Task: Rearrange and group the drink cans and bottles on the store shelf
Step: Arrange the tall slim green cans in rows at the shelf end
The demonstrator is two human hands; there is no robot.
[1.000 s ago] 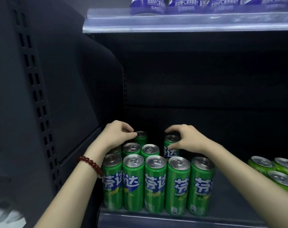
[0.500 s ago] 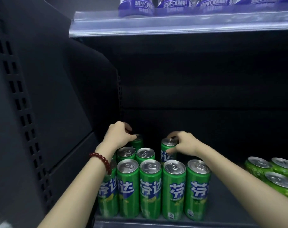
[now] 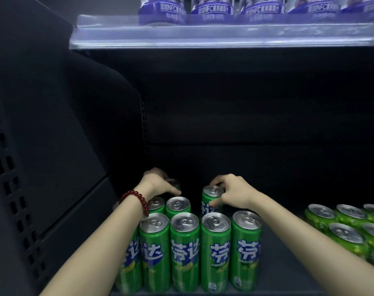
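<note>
Hands work behind the front can row (image 3: pixel 200 251): right hand (image 3: pixel 235 193) pinches a tall can (image 3: pixel 210 199) by its rim, apparently to square it; left hand (image 3: pixel 158 183) curls over a rear can (image 3: pixel 173 182), mostly hidden.

Glossy green cans (image 3: pixel 185 253) with brushed metal tops; matt dark shelf (image 3: pixel 284 265).

Two bare forearms, no sleeves visible. String of round dark-red glossy beads as bracelet (image 3: pixel 137 199) around left wrist. Left hand (image 3: pixel 158 184), right hand (image 3: pixel 235 193): uncovered.
</note>
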